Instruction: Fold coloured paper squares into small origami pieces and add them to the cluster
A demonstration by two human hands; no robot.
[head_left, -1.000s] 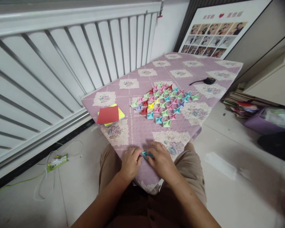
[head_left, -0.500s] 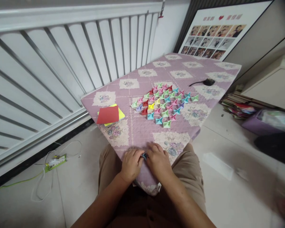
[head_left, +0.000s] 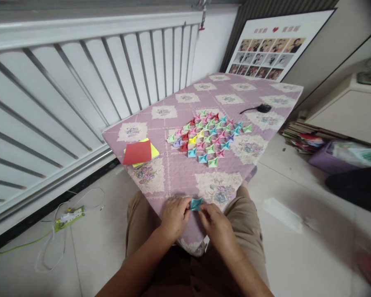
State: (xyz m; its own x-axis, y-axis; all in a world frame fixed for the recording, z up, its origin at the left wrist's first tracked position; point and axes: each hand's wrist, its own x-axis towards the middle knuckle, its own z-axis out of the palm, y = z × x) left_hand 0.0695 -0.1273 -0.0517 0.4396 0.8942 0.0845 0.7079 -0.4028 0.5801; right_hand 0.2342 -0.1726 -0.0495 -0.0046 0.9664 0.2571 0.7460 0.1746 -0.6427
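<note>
Between my hands, just above the near corner of the table, is a blue origami piece (head_left: 196,204) with pointed corners. My left hand (head_left: 175,216) pinches its left side with thumb and forefinger. On the right side, the fingertips of my right hand (head_left: 215,220) grip its edge. Farther up the cloth stand several rows of folded origami pieces (head_left: 208,138) in green, pink, red, yellow, blue and purple, set out in a slanted block. To their left lies a stack of paper sheets (head_left: 138,152), red on top with yellow below.
The purple floral tablecloth (head_left: 182,177) covers the table. A black object with a cord (head_left: 264,108) lies toward its right side. A white radiator (head_left: 111,74) runs along the left, and a photo board (head_left: 266,49) leans behind. A power strip (head_left: 69,218) sits on the floor.
The blue origami piece now shows opened out between my hands, where before it was mostly covered by my fingers. My right hand has shifted right and down; the camera view has moved slightly.
</note>
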